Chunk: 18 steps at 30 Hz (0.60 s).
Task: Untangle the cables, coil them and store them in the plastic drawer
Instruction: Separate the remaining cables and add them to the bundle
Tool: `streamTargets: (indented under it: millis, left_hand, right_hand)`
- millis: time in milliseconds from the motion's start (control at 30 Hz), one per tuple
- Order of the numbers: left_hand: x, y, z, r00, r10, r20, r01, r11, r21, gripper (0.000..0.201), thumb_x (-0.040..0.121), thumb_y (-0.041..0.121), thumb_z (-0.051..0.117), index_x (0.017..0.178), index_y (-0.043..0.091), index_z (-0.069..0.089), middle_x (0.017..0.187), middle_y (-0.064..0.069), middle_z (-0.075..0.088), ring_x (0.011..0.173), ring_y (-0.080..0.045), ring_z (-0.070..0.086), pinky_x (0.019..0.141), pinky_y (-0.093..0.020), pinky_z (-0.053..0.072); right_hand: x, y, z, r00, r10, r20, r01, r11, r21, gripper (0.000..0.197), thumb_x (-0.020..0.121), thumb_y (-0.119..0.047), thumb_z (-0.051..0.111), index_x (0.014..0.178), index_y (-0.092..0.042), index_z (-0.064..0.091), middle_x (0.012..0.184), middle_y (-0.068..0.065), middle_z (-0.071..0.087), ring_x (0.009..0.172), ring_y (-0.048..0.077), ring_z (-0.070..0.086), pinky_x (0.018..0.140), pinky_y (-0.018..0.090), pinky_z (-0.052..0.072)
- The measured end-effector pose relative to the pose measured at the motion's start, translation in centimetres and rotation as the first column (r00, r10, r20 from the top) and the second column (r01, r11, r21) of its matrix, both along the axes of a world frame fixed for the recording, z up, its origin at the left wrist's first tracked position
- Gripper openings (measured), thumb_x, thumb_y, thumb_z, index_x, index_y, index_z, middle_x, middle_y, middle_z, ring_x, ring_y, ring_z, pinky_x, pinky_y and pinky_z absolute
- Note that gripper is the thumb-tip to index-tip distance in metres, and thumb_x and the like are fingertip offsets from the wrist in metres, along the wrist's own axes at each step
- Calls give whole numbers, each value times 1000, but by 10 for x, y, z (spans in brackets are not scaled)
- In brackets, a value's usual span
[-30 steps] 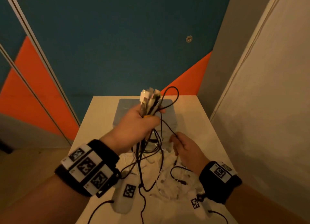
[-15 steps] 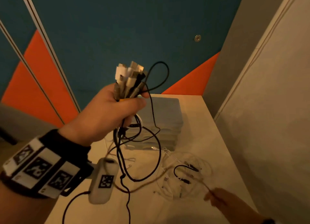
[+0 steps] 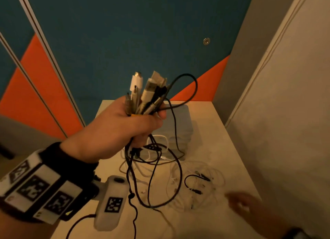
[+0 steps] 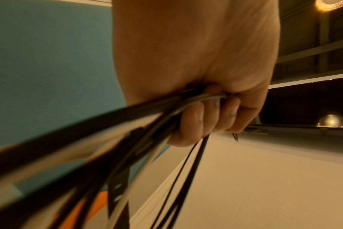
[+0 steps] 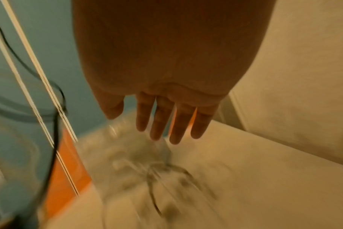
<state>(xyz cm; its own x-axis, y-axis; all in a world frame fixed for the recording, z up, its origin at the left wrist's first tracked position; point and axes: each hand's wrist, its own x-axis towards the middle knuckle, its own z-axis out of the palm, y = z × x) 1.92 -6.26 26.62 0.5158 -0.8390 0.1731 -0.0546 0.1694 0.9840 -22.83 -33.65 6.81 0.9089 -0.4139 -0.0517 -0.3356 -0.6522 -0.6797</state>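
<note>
Overhead, the pale desk (image 3: 223,131) runs to a far edge against a teal and orange wall (image 3: 125,33). At that far edge, near the middle, stands the plastic drawer (image 3: 184,124), a grey stack of shut trays. Loose white cables (image 3: 205,183) lie spread over the middle of the desk toward its right edge, with a short black cable (image 3: 189,180) among them.

Raised above the desk, the left hand (image 3: 114,131) is clenched round a bundle of cables (image 3: 142,97), plugs pointing up and black loops hanging almost to the desktop. The left wrist view shows the fingers (image 4: 194,124) curled tight on the cords.

Near the desk's right front corner the right hand (image 3: 241,202) is blurred; the right wrist view shows its fingers (image 5: 161,117) straight, slightly apart, holding nothing.

No readable writing appears; only square black-and-white marker patterns on the wristband (image 3: 35,188).

Compared with half a second ago, the right hand no longer pinches a thin cord, and the left hand's bundle sits about as high.
</note>
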Motion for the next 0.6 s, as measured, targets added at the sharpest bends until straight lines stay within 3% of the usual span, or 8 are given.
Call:
streamTargets:
  millis: [100, 200, 267, 333, 367, 433, 500, 600]
  left_hand:
    - [-10, -7, 1, 996, -85, -27, 85, 996, 20, 10, 66, 21, 71, 75, 24, 69, 63, -22, 23, 43, -15, 27, 45, -22, 29]
    - [-19, -10, 3, 981, -173, -91, 173, 985, -10, 10, 66, 17, 69, 72, 24, 68, 62, -18, 22, 43, -12, 26, 45, -20, 28]
    - [-21, -10, 5, 966, -222, -133, 219, 975, -38, 9, 66, 16, 67, 69, 24, 67, 56, -7, 28, 42, -9, 28, 45, -19, 28]
    - [-23, -8, 7, 962, -241, -129, 237, 970, -51, 10, 66, 16, 66, 67, 25, 67, 53, 5, 34, 41, -8, 29, 46, -18, 28]
    - [-23, -6, 8, 967, -230, -112, 226, 973, -49, 9, 67, 17, 66, 67, 26, 67, 53, 5, 35, 42, -8, 29, 46, -18, 28]
    - [-21, -1, 10, 985, -158, -73, 155, 987, -44, 7, 67, 19, 67, 70, 25, 68, 54, 4, 36, 42, -9, 29, 45, -20, 27]
    - [-16, 2, 10, 997, -39, -68, 34, 997, -74, 7, 66, 21, 68, 73, 24, 68, 54, 5, 39, 43, -10, 29, 44, -21, 24]
    - [-7, 5, 8, 987, 100, -125, -117, 984, -133, 7, 66, 23, 68, 73, 23, 67, 53, 5, 36, 43, -9, 27, 43, -21, 21]
  right_hand:
    - [45, 18, 70, 996, 13, 90, -31, 979, 200, 49, 67, -87, 43, 110, -66, 51, 118, -33, 57, 109, -8, 57, 87, 5, 42]
    - [95, 40, 98, 942, 48, 333, -177, 912, 369, 43, 81, -64, 54, 121, -48, 54, 119, -16, 63, 115, 2, 57, 95, 15, 45]
    - [119, 54, 94, 955, 70, 288, -221, 816, 534, 44, 88, -50, 57, 127, -29, 55, 119, -10, 65, 113, 4, 60, 91, 16, 48]
    - [138, 65, 72, 966, 186, 179, -258, 751, 608, 46, 89, -30, 62, 129, -9, 54, 118, 5, 64, 103, 10, 64, 85, 19, 50]
    - [146, 71, 66, 956, 250, 156, -293, 764, 574, 46, 88, -29, 67, 126, -6, 56, 112, 8, 61, 95, 12, 64, 81, 23, 50]
    - [148, 88, 63, 918, 394, 38, -337, 726, 599, 28, 83, -32, 67, 108, -20, 66, 91, -7, 62, 76, 9, 60, 74, 26, 50]
    - [146, 96, 55, 883, 464, -65, -388, 801, 456, 14, 89, -27, 60, 101, -26, 68, 81, -16, 65, 71, 9, 60, 74, 28, 50]
    - [135, 104, 47, 796, 590, -135, -524, 783, 337, 18, 95, -24, 51, 106, -21, 64, 101, 15, 68, 90, 37, 64, 86, 52, 52]
